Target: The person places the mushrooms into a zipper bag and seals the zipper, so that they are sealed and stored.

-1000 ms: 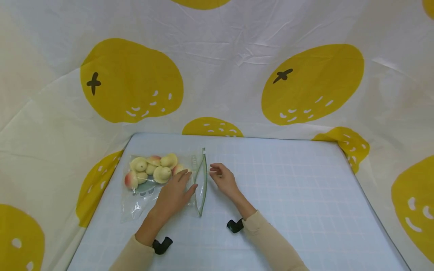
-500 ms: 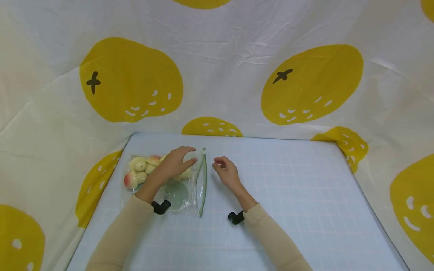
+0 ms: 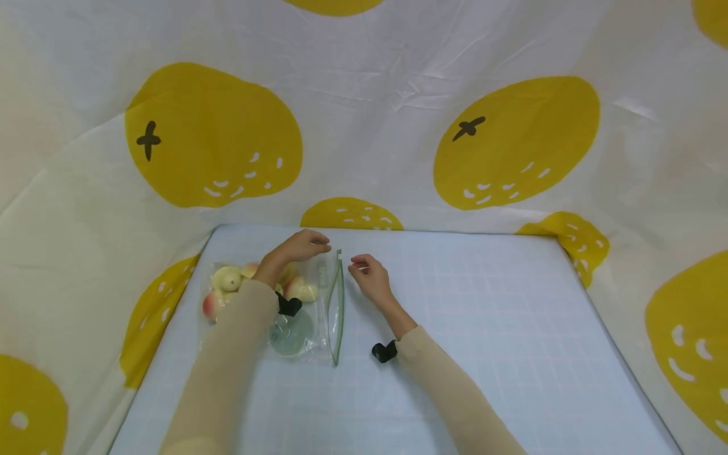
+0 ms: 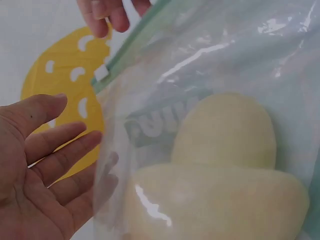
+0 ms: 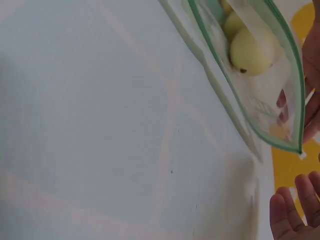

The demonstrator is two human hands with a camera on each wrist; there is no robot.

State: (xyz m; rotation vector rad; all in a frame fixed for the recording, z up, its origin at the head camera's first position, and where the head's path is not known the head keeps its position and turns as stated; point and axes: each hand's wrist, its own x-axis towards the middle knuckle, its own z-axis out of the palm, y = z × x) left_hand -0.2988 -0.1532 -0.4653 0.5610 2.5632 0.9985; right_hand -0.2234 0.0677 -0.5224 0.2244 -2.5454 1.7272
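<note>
A clear zip bag (image 3: pixel 318 316) with a green-edged mouth lies on the table, mouth to the right and gaping in the right wrist view. A white slider (image 4: pixel 101 73) sits at the mouth's far corner. Inside are several pale yellow, fruit-like pieces (image 3: pixel 227 278), some blushed red. My left hand (image 3: pixel 304 245) reaches across the bag to its far side, fingers loosely extended beside the film in the left wrist view. My right hand (image 3: pixel 372 278) is just right of the mouth, fingers loosely bent and holding nothing. My left forearm hides part of the bag.
A pale blue checked cloth (image 3: pixel 483 341) covers the table. Behind it hangs a white curtain (image 3: pixel 370 145) printed with large yellow fruit. Each wrist carries a small black camera (image 3: pixel 384 351). The bag bears a pale green round patch (image 3: pixel 292 332).
My left hand has lifted off the bag's near part and moved away from me to its far edge by the slider. The right hand has shifted slightly farther forward. The bag stays in place.
</note>
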